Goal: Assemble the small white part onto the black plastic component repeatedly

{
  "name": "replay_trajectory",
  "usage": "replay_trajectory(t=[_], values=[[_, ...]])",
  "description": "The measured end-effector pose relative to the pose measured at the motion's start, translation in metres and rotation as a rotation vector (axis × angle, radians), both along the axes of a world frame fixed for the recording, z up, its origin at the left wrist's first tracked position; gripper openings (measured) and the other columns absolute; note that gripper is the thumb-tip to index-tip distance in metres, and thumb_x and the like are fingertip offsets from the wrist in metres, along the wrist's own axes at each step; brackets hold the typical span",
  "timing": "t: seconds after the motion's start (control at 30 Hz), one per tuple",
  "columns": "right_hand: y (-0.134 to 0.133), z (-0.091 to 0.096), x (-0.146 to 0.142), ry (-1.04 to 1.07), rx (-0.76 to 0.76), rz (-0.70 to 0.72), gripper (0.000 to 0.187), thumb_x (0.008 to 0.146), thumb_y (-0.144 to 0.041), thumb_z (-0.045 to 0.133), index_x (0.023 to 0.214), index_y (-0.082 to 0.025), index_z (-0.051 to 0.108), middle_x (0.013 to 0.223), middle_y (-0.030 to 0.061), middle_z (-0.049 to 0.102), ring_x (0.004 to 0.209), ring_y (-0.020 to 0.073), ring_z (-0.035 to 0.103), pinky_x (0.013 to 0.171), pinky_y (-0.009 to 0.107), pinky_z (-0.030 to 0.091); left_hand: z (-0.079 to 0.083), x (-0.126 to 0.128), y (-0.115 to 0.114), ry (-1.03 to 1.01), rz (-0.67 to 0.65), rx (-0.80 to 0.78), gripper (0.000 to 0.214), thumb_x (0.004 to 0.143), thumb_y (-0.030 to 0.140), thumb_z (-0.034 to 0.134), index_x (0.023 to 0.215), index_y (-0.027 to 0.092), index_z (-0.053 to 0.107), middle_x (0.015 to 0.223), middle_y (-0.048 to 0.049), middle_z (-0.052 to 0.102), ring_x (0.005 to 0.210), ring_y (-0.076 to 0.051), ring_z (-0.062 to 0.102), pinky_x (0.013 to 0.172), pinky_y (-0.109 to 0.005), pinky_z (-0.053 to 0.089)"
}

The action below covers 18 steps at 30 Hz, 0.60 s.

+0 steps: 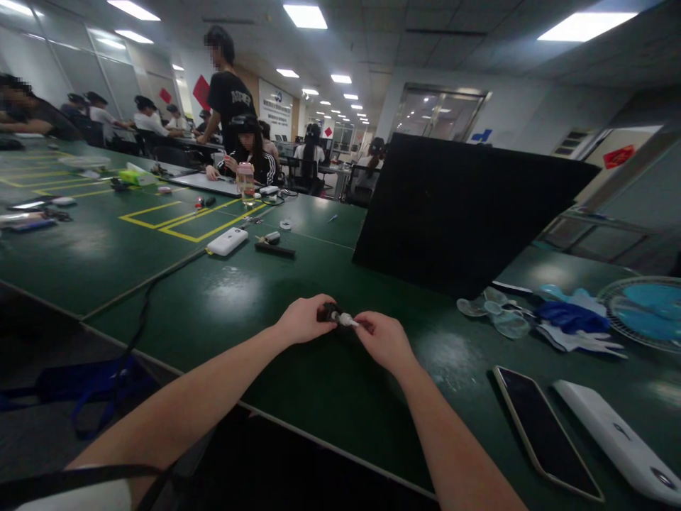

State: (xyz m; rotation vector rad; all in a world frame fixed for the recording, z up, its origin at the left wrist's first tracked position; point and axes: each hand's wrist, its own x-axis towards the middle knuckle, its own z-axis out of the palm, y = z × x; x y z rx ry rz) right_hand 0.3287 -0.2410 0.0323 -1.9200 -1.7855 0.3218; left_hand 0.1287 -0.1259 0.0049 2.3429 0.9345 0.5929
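- Across most of the lower view spreads a green table [213, 292], marked farther off with yellow lines.
- Toward the back right, a large black panel [452, 213] leans up from the tabletop.
- Beyond the table's far side stands a person in a black T-shirt [231, 96], just behind a seated person with striped sleeves [260, 167].
- At the right edge is a round mesh tray [618, 332] with blue items in it; a heap of gloves [572, 317] lies just beside it.
- Near the lower right corner, a phone [547, 433] and a white device [611, 433] lie side by side.
- Near the table's front edge, the left hand [304, 319] has thumb and fingers closed around a small dark piece.
- Opposite it, the right hand [387, 342] pinches a white piece by its thin end, thumb against forefinger.
- Farther back, a white box [228, 242] lies near a dark bar [275, 249].
- Between the hands are the dark piece [328, 310] and, smaller, the white piece [347, 320], ends together; whether they are joined, I cannot tell.
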Motion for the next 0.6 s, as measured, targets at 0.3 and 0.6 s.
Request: replay_trajectory(t=[0.3, 0.6], values=[[-0.0050, 0.0002, -0.0051, 0.020, 0.055, 0.168, 0.030, 0.090, -0.031, 0.059, 0.119, -0.028, 0.068, 0.101, 0.0029, 0.071, 0.071, 0.0151, 0.062, 0.063, 0.030, 0.049, 0.0016, -0.0003, -0.0010, -0.001, 0.001, -0.023, 0.048, 0.077, 0.043, 0.071, 0.123, 0.029, 0.061, 0.095, -0.0005, 0.073, 0.083, -0.019, 0.070, 0.073, -0.029, 0.052], [0.0005, -0.0010, 0.0011, -0.015, 0.150, 0.064, 0.025, 0.096, -0.040, 0.054, 0.103, -0.025, 0.073, 0.094, 0.0040, 0.072, 0.077, 0.0173, 0.064, 0.069, 0.032, 0.049, 0.0008, 0.0003, -0.0006, -0.004, -0.042, -0.052, 0.052, 0.079, 0.042, 0.071, 0.127, 0.028, 0.059, 0.100, -0.0015, 0.075, 0.085, -0.019, 0.071, 0.078, -0.031, 0.054]])
